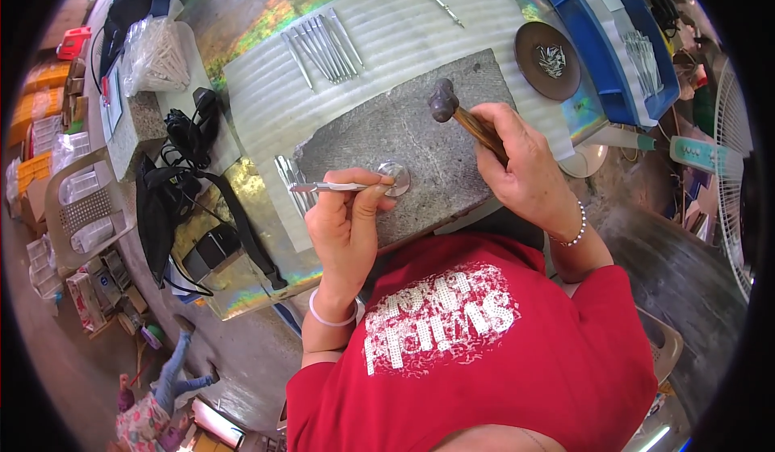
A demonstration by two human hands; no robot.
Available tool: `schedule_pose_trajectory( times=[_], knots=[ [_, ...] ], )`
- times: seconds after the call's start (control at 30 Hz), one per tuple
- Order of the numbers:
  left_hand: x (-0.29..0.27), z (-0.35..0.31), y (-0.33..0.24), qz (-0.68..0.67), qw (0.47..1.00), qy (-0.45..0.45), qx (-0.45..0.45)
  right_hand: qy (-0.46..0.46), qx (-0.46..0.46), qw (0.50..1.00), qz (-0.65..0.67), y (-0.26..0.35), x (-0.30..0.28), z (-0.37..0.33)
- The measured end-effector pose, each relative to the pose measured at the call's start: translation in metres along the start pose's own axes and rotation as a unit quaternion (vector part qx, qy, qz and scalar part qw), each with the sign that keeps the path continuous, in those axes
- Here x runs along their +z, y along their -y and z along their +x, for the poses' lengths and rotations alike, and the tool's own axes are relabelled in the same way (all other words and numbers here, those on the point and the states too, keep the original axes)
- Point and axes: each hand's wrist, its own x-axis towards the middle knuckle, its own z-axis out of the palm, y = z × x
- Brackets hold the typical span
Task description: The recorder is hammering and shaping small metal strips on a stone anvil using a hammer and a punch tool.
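My left hand (343, 230) pinches a slim silver metal rod (327, 186), held almost level. The rod's right end meets a small round metal piece (399, 176) on a grey stone block (464, 161); my fingertips partly hide that contact. Closed round the wooden handle of a small hammer (443, 101), my right hand (525, 161) holds it over the block's right part, its dark head pointing up and left. Several similar silver rods (284, 169) lie by the block's left edge. Farther off, more rods (327, 48) lie in a row on white foam sheeting (387, 40).
A brown round dish (529, 69) with small metal bits stands right of the block. Beyond it is a blue tray (589, 56) holding rods. Black straps and cables (234, 210) lie at left, near a bag of white sticks (157, 56). A fan (731, 153) stands far right.
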Motion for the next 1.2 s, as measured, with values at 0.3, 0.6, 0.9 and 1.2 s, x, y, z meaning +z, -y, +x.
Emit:
schedule_pose_trajectory(
  times=[0.3, 0.6, 0.9, 1.2],
  knots=[
    [0.004, -0.003, 0.003, 0.003, 1.0, -0.023, 0.007, -0.004, 0.008, 1.0, 0.004, 0.0, 0.001, 0.0],
    [0.004, -0.001, -0.006, 0.282, 0.932, 0.017, 0.225, 0.021, 0.049, 0.993, 0.102, 0.005, 0.0, -0.003],
    [-0.001, -0.003, -0.01, 0.344, 0.899, 0.088, 0.257, 0.126, -0.159, 0.962, 0.181, 0.068, -0.014, 0.012],
    [-0.001, 0.008, -0.032, 0.295, 0.907, 0.14, 0.267, 0.126, -0.23, 0.961, 0.086, 0.083, 0.0, 0.02]
  ],
)
